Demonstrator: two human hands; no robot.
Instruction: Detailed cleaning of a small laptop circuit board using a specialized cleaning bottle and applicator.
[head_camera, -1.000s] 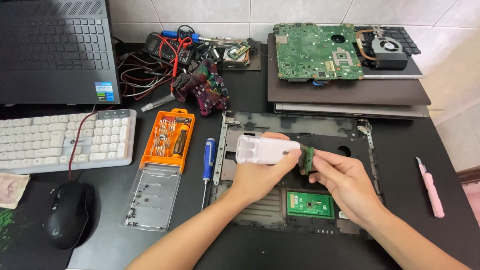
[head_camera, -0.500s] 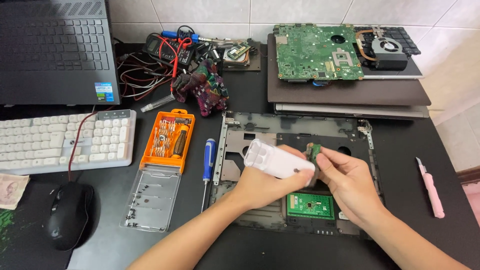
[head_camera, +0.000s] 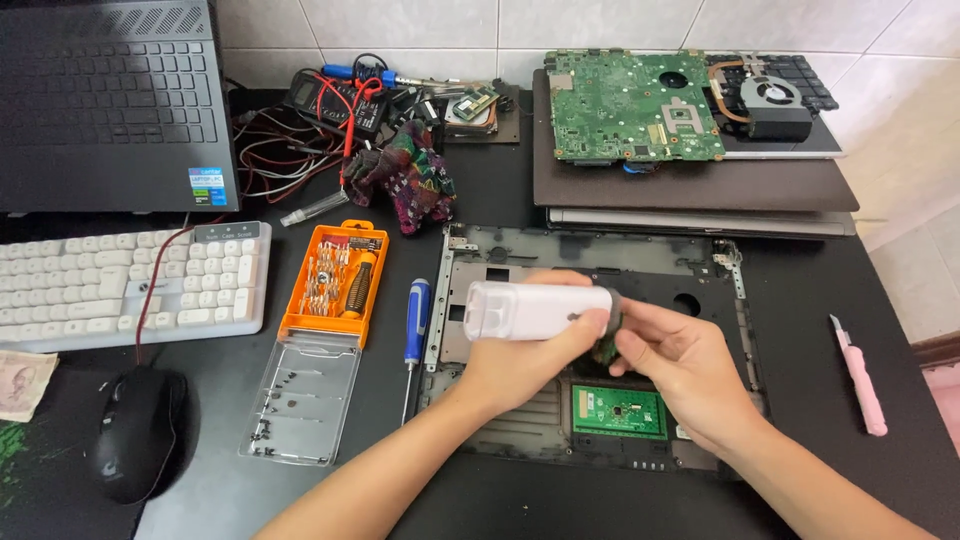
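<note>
Screwdriver (head_camera: 415, 320) left of laptop chassis (head_camera: 590, 255)

We are at what looks to us like a small electronics repair bench, perhaps set up in a home; a black table (head_camera: 520, 500) stands against a wall of pale tiles (head_camera: 400, 20); we see a bare green circuit board (head_camera: 632, 105) lying on a stack of closed laptops (head_camera: 700, 195), with a cooling fan (head_camera: 775, 100) beside it; an opened laptop shell (head_camera: 600, 250) lies in front of us; an orange screwdriver bit set (head_camera: 335, 282), a blue screwdriver (head_camera: 415, 320) and a meter with red and black leads (head_camera: 325, 95) are spread about; a white keyboard (head_camera: 120, 285), a black mouse (head_camera: 135, 430) and an open black laptop (head_camera: 110, 100) sit to the left.
</note>
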